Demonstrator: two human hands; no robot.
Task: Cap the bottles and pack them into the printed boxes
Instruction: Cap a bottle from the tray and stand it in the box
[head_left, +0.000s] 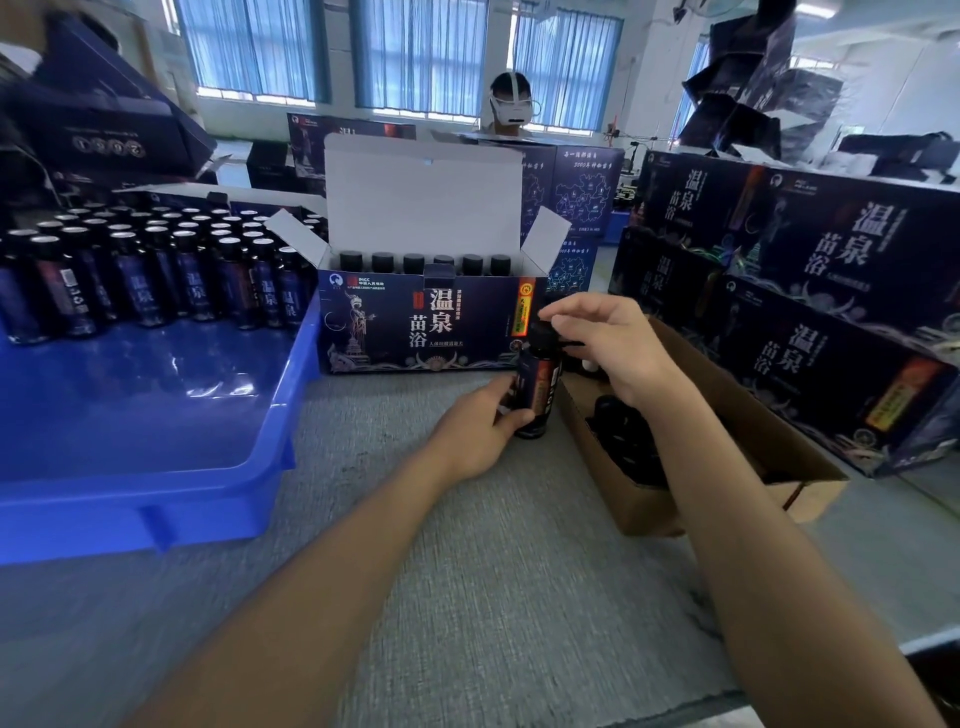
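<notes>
A dark labelled bottle (540, 387) stands upright on the grey table in front of the open printed box (415, 322). My left hand (480, 426) grips its lower body. My right hand (605, 343) pinches a black cap (545, 332) on the bottle's neck. Inside the box a row of capped bottles (423, 262) shows above the front wall. Several uncapped bottles (156, 265) stand in the blue tray (218, 488) at the left.
A brown cardboard carton (727, 431) holding black caps (628, 441) lies under my right forearm. Stacked printed boxes (810, 291) fill the right side. A person with a headset sits behind more boxes at the far side.
</notes>
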